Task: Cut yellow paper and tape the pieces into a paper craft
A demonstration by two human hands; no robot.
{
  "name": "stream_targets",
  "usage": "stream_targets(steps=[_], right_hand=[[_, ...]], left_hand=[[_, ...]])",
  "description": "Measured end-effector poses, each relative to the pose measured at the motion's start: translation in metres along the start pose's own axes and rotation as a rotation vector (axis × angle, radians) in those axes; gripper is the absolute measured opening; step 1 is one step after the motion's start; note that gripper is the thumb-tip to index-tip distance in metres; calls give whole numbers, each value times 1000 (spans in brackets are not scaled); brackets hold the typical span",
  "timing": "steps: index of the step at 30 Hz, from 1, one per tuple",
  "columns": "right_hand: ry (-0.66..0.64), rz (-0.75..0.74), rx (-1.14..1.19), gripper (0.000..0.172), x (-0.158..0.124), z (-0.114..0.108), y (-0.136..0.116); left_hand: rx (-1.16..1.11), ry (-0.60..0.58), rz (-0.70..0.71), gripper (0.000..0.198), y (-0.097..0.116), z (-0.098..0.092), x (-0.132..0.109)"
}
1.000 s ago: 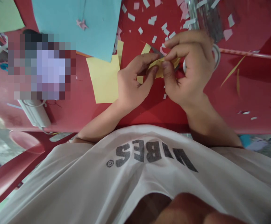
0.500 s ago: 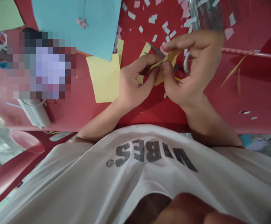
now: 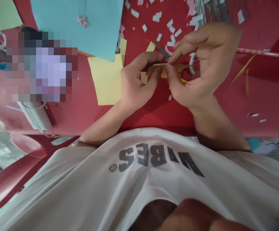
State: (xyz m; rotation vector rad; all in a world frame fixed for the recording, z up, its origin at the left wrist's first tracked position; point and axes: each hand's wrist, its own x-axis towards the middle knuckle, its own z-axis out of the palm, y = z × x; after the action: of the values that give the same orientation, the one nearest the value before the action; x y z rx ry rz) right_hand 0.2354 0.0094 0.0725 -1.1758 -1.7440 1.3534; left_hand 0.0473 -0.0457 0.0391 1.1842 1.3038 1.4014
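Observation:
Between my two hands is a small piece of folded yellow paper, held edge-on above the red table. My left hand pinches its left end between thumb and fingers. With thumb and forefinger my right hand grips the paper near its middle, the other fingers curled loosely. Scissors lie just beyond the paper, blades pointing up-left; a pale handle loop shows by my right palm, and the rest is hidden. A yellow sheet rests left of my left hand.
A light blue sheet with a pink paper star on it lies at the upper left. White paper scraps cover the far middle of the red table. A pink dotted stick and yellow strips lie right. A white device stands left.
The yellow paper has turned from showing its face to nearly edge-on and flatter. My right hand has shifted slightly up and right, its forefinger now closer to the thumb.

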Motion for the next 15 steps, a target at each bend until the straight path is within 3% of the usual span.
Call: stream_targets(steps=[3, 6, 9, 11, 12, 15], right_hand=[[100, -183, -41, 53, 7, 3, 6], [122, -498, 27, 45, 23, 8, 15], [239, -755, 158, 50, 38, 14, 20], [265, -769, 150, 54, 41, 17, 18], [261, -669, 100, 53, 39, 17, 15], [305, -563, 67, 49, 27, 14, -1]], left_hand=[[-20, 3, 70, 42, 0, 0, 4], [-9, -29, 146, 31, 0, 1, 7], [23, -47, 211, 24, -3, 1, 8], [48, -19, 246, 22, -7, 2, 8], [45, 4, 280, 21, -9, 1, 8], [-7, -7, 311, 26, -15, 1, 9]])
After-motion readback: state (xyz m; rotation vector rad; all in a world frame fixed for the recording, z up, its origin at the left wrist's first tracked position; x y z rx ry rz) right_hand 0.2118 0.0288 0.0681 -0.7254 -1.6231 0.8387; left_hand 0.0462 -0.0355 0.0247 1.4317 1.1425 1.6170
